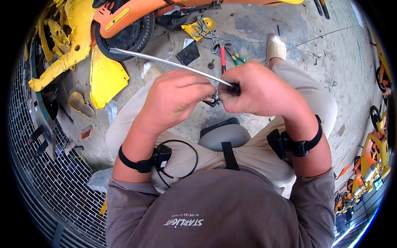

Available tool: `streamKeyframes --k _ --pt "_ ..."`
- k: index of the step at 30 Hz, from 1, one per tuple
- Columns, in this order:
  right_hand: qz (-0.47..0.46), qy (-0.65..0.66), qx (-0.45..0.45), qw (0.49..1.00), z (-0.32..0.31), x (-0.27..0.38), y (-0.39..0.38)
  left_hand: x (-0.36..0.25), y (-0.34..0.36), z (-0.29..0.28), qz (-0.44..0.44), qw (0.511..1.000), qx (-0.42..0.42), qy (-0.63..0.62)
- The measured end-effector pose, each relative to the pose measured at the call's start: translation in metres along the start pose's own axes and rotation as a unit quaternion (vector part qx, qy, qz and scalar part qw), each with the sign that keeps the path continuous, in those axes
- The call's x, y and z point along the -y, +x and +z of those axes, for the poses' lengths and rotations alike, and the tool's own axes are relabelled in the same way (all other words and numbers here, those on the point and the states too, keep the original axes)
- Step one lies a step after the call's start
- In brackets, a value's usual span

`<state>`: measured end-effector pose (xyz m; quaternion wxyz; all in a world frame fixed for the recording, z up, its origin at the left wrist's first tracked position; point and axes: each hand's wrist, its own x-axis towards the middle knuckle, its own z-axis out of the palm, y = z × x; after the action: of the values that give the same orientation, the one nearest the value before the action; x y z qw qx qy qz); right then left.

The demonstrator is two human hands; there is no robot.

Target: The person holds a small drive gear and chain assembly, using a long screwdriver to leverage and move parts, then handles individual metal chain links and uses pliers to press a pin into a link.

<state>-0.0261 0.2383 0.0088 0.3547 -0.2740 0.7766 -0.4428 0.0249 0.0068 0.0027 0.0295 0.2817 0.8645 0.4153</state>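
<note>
Between my knees, my left hand (169, 97) pinches a small dark-and-silver metal part (212, 100). My right hand (252, 89) is closed on the black handle of a long screwdriver (173, 64), whose silver shaft runs leftward above my left hand toward a black tyre, and its fingertips are close beside the small part. Whether they touch that part is unclear. A red-handled hammer (222, 53) and green-handled pliers (235, 60) lie on the concrete floor just beyond my hands.
An orange-and-yellow scooter body (136, 16) with a wheel (122, 39), and loose yellow panels (105, 78), lie at the upper left. A yellow bracket (190, 31) with grey cord and a black plate (187, 53) are ahead. Several scooters (372, 153) line the right. A grey seat (225, 134) is beneath me.
</note>
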Motion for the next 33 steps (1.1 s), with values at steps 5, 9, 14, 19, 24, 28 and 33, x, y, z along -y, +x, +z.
streamKeyframes --k 5,9,14,19,24,28,33 --pt "0.005 -0.027 -0.008 1.000 0.001 0.003 -0.002 0.001 0.000 0.001 0.037 0.999 -0.007 0.034" --pt "0.023 0.015 -0.005 1.000 -0.005 0.003 -0.003 0.001 -0.004 0.004 -0.021 0.999 -0.013 -0.022" --pt "0.133 0.242 -0.010 0.961 -0.014 0.000 -0.003 -0.006 -0.006 -0.002 -0.196 0.969 -0.037 -0.149" --pt "0.119 0.218 -0.007 0.969 -0.009 0.000 -0.001 -0.006 -0.005 0.003 -0.250 0.950 -0.049 -0.183" --pt "0.124 0.184 -0.022 0.975 0.000 -0.006 0.003 -0.003 -0.008 0.011 -0.278 0.934 -0.050 -0.217" --pt "0.116 0.151 -0.037 0.981 0.001 -0.003 0.003 -0.007 -0.007 0.010 -0.308 0.921 -0.046 -0.236" --pt "0.078 0.145 -0.060 0.985 0.008 -0.012 0.001 -0.009 -0.004 0.006 -0.315 0.914 -0.027 -0.256"
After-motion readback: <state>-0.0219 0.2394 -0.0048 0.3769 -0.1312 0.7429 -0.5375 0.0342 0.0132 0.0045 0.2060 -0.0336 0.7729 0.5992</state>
